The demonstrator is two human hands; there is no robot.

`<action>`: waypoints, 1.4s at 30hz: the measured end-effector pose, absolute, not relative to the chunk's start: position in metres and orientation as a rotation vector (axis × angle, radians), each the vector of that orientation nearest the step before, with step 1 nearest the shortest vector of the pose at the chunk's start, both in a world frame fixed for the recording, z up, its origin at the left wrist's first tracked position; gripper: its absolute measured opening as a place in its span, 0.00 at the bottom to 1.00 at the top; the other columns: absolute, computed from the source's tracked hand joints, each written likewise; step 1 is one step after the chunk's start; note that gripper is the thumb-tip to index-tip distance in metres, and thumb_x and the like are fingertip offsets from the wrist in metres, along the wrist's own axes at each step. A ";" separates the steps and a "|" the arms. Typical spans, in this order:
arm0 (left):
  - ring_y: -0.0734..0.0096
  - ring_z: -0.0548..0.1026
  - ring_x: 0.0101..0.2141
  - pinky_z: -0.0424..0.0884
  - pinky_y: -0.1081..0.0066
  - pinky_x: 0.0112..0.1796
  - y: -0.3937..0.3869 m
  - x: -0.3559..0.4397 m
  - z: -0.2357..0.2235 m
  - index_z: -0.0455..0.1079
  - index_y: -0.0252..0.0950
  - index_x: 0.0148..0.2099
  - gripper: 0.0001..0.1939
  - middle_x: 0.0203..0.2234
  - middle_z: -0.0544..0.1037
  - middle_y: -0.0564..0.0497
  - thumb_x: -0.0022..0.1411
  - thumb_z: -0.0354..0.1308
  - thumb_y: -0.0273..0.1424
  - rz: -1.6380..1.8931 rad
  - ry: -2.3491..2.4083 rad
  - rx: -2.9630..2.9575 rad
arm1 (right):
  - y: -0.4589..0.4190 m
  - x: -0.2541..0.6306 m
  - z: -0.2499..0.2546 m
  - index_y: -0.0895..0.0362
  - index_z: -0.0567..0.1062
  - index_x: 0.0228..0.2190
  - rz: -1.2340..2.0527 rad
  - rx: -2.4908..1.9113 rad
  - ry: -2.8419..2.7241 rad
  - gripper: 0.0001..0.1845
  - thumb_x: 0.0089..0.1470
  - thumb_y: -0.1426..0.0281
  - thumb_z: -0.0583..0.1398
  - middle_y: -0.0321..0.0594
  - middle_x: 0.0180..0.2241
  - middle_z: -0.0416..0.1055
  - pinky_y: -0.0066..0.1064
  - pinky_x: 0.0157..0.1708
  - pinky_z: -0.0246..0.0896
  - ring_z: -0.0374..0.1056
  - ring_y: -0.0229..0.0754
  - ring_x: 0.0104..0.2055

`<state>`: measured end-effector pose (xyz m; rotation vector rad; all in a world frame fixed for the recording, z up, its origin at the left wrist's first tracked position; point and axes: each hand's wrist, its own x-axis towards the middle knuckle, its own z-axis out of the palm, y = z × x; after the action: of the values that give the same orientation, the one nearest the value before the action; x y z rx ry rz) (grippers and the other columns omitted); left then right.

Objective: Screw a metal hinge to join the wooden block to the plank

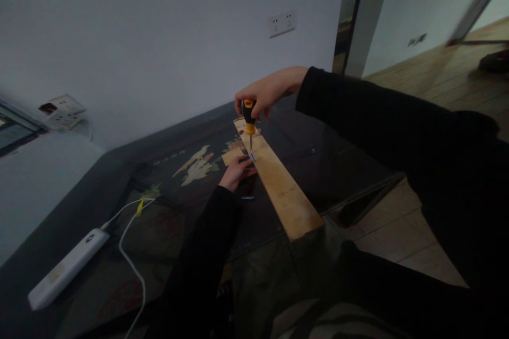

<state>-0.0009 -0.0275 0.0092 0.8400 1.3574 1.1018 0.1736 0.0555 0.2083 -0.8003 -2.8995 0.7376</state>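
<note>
My right hand [266,92] is wrapped round the black and yellow handle of a screwdriver [249,122], which stands nearly upright. Its shaft points down at a small metal piece [252,157] on the left edge of a long wooden board [284,185]. Beside that edge, my left hand [236,170] has its fingers at the metal piece and against the board; whether they pinch the piece or only press it is hard to see. A smaller flat piece of wood [232,156] lies just beyond the left fingers.
The board rests across a dark table [214,228] decorated with birds and flowers, its near end reaching past the edge. Thin metal bits [247,198] lie left of it. A white power strip [67,270] with a cable [133,265] is on the left. A wall [178,37] stands behind.
</note>
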 end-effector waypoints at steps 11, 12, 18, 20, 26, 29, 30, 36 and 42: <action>0.72 0.79 0.26 0.78 0.70 0.34 -0.025 0.004 0.008 0.63 0.33 0.52 0.18 0.32 0.79 0.47 0.60 0.59 0.21 1.124 1.366 0.822 | 0.046 0.142 0.215 0.69 0.76 0.41 -0.215 -1.059 -2.771 0.31 0.56 0.51 0.57 0.51 0.37 0.74 0.39 0.44 0.62 0.69 0.53 0.48; 0.72 0.79 0.26 0.78 0.70 0.35 -0.025 0.004 0.007 0.63 0.33 0.52 0.18 0.32 0.79 0.47 0.60 0.59 0.21 1.124 1.370 0.822 | 0.046 0.141 0.214 0.69 0.76 0.42 -0.265 -1.075 -2.733 0.33 0.55 0.49 0.56 0.53 0.38 0.74 0.40 0.44 0.62 0.68 0.55 0.50; 0.72 0.79 0.26 0.78 0.71 0.33 -0.024 0.003 0.003 0.62 0.33 0.52 0.18 0.34 0.79 0.46 0.60 0.59 0.21 1.128 1.373 0.839 | 0.064 0.145 0.226 0.66 0.71 0.50 0.034 -0.935 -3.004 0.31 0.54 0.54 0.59 0.45 0.41 0.73 0.34 0.43 0.62 0.70 0.45 0.45; 0.73 0.79 0.26 0.78 0.72 0.32 -0.026 0.003 0.004 0.61 0.34 0.52 0.19 0.35 0.78 0.46 0.60 0.59 0.21 1.143 1.374 0.849 | 0.071 0.148 0.230 0.66 0.72 0.49 0.213 -0.874 -3.030 0.27 0.55 0.58 0.60 0.42 0.38 0.73 0.32 0.42 0.62 0.71 0.40 0.42; 0.76 0.78 0.24 0.77 0.72 0.32 -0.036 0.006 0.010 0.58 0.40 0.54 0.23 0.32 0.77 0.51 0.59 0.59 0.23 1.163 1.392 0.942 | 0.065 0.142 0.216 0.65 0.76 0.37 0.048 -0.970 -2.722 0.17 0.54 0.62 0.62 0.46 0.33 0.74 0.33 0.42 0.62 0.69 0.51 0.47; 0.76 0.77 0.23 0.76 0.74 0.31 -0.037 0.007 0.009 0.58 0.41 0.54 0.22 0.31 0.77 0.52 0.60 0.58 0.25 1.159 1.385 1.009 | 0.058 0.136 0.208 0.65 0.76 0.39 -0.089 -1.010 -2.569 0.19 0.57 0.60 0.59 0.52 0.36 0.74 0.37 0.42 0.63 0.67 0.56 0.50; 0.76 0.77 0.23 0.76 0.74 0.31 -0.037 0.007 0.008 0.58 0.41 0.54 0.21 0.30 0.77 0.52 0.60 0.58 0.25 1.159 1.386 1.025 | 0.057 0.135 0.208 0.66 0.75 0.39 -0.087 -1.016 -2.555 0.21 0.57 0.59 0.58 0.53 0.36 0.74 0.37 0.42 0.63 0.67 0.56 0.50; 0.77 0.78 0.25 0.77 0.73 0.32 -0.035 0.006 0.000 0.61 0.40 0.50 0.15 0.29 0.76 0.54 0.61 0.58 0.26 1.194 1.398 1.061 | 0.066 0.141 0.217 0.64 0.77 0.37 0.212 -0.968 -2.815 0.21 0.51 0.58 0.63 0.42 0.32 0.74 0.30 0.38 0.63 0.71 0.45 0.42; 0.76 0.78 0.25 0.77 0.74 0.32 -0.036 0.005 0.001 0.63 0.39 0.48 0.14 0.30 0.77 0.52 0.61 0.58 0.26 1.203 1.390 1.060 | 0.061 0.145 0.214 0.63 0.79 0.36 0.013 -0.984 -2.755 0.15 0.49 0.64 0.65 0.44 0.35 0.75 0.30 0.39 0.62 0.70 0.47 0.44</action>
<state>0.0048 -0.0357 0.0005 1.0601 1.3897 1.2030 0.1452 0.0614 0.2138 -0.9839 -2.7552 0.0129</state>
